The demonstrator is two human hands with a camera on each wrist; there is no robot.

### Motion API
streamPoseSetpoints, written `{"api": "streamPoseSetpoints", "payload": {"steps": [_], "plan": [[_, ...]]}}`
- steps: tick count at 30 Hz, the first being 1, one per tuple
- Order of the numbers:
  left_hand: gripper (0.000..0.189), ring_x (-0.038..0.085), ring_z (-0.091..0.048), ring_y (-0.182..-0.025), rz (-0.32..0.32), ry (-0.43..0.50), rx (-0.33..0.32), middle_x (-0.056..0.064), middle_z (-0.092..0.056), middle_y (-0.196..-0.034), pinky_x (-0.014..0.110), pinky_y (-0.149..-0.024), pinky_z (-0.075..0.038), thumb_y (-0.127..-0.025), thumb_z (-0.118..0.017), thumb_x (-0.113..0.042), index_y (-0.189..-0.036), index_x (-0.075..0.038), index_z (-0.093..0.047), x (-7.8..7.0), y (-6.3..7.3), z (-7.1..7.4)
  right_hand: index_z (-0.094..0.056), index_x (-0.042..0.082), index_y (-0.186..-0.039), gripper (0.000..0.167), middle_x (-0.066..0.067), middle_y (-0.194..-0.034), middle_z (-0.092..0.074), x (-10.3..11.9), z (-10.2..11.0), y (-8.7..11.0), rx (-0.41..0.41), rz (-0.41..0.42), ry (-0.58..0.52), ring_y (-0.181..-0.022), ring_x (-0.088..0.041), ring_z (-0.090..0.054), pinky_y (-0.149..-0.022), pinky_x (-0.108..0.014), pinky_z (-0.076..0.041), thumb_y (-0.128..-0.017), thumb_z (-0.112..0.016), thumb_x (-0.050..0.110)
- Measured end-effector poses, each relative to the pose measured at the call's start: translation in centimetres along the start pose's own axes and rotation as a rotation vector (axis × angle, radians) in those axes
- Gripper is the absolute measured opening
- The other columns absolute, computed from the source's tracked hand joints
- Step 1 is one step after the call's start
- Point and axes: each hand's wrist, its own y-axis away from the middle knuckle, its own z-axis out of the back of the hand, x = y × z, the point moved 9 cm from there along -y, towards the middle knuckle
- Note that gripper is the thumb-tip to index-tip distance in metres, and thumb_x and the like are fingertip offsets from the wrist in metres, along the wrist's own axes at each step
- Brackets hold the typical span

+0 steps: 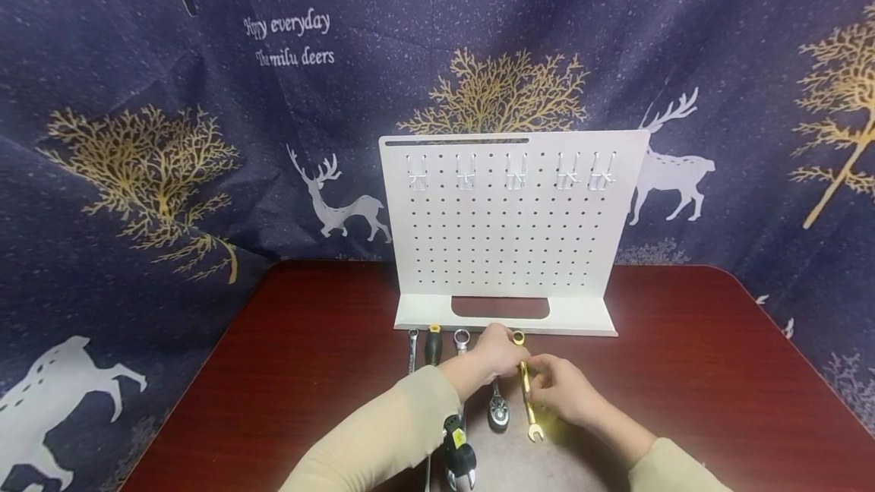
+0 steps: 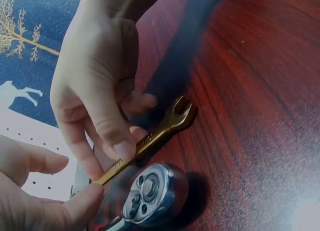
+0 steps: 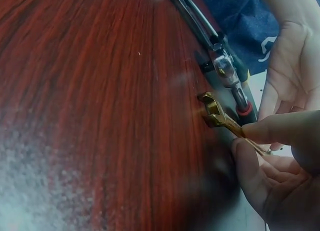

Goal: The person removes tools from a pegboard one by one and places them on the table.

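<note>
A gold combination wrench (image 1: 525, 384) lies with its ring end toward the pegboard and its open end toward me. My right hand (image 1: 563, 388) pinches its shaft between thumb and finger, plain in the right wrist view, where the wrench's open jaw (image 3: 214, 111) points away from the hand. My left hand (image 1: 497, 351) is at the wrench's upper shaft. In the left wrist view, one left fingertip (image 2: 94, 191) touches the shaft while another finger (image 2: 50, 160) stays apart, with a gap between them. A chrome ratchet (image 1: 498, 412) lies just left of the wrench, its handle partly hidden by the left hand.
A white pegboard (image 1: 502, 226) with several clear hooks (image 1: 516, 173) stands behind the tools. Further left lie a chrome ring wrench (image 1: 461, 339), a black-and-yellow screwdriver (image 1: 434, 344) and a slim wrench (image 1: 413, 348). A black device with a yellow label (image 1: 458, 446) shows under the left sleeve.
</note>
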Motion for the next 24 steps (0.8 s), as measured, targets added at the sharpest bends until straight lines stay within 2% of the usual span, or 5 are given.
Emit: {"api": "streamPoseSetpoints", "payload": {"steps": [10,14,17,20,24], "plan": [[0.045,0.014,-0.050,-0.064,-0.045,-0.112,-0.030,0.010,-0.055,-0.083,0.023,-0.058,-0.050,-0.071,-0.074,-0.005,-0.107,0.014,-0.057,-0.6,0.4,-0.2,-0.055,-0.011,-0.107,0.037,-0.003,-0.066,-0.057,0.4,0.0,-0.2,-0.039,-0.025,0.113,-0.047,-0.014,-0.053,-0.037,-0.029,-0.050,-0.071,-0.059,-0.004],[0.049,0.012,-0.047,-0.055,-0.046,-0.112,-0.018,0.011,-0.055,-0.082,0.021,-0.050,-0.046,-0.073,-0.073,-0.005,-0.114,0.015,-0.055,-0.4,0.6,-0.5,-0.057,-0.004,-0.094,0.022,-0.001,-0.064,-0.056,0.4,0.2,-0.1,-0.056,-0.033,0.160,-0.044,-0.013,-0.052,-0.036,-0.028,-0.049,-0.072,-0.060,-0.002],[0.047,0.011,-0.045,-0.051,-0.063,-0.130,-0.008,0.013,-0.058,-0.083,0.021,-0.047,-0.044,-0.075,-0.072,-0.007,-0.115,0.014,-0.057,-0.3,0.8,-0.7,-0.060,-0.002,-0.095,0.021,0.000,-0.061,-0.055,0.1,0.3,0.0,-0.059,-0.038,0.179,-0.043,-0.011,-0.050,-0.036,-0.027,-0.048,-0.075,-0.062,0.001],[0.045,0.014,-0.058,-0.068,-0.122,-0.174,0.000,0.017,-0.065,-0.097,0.026,-0.061,-0.053,-0.079,-0.069,-0.012,-0.116,0.010,-0.059,-0.5,1.0,-0.5,-0.063,0.001,-0.102,0.023,0.000,-0.063,-0.059,0.1,0.7,-0.1,-0.081,-0.004,0.257,-0.050,-0.009,-0.054,-0.045,-0.026,-0.051,-0.080,-0.064,0.009],[0.048,0.025,-0.061,-0.110,-0.271,-0.284,0.015,0.016,-0.063,-0.121,0.037,-0.093,-0.052,-0.088,-0.062,-0.025,-0.126,0.003,-0.055,-1.4,1.3,0.3,-0.067,0.008,-0.105,0.023,-0.001,-0.087,-0.070,0.9,2.1,-0.1,-0.191,0.119,0.445,-0.081,-0.015,-0.065,-0.075,-0.034,-0.056,-0.084,-0.067,0.019]]}}
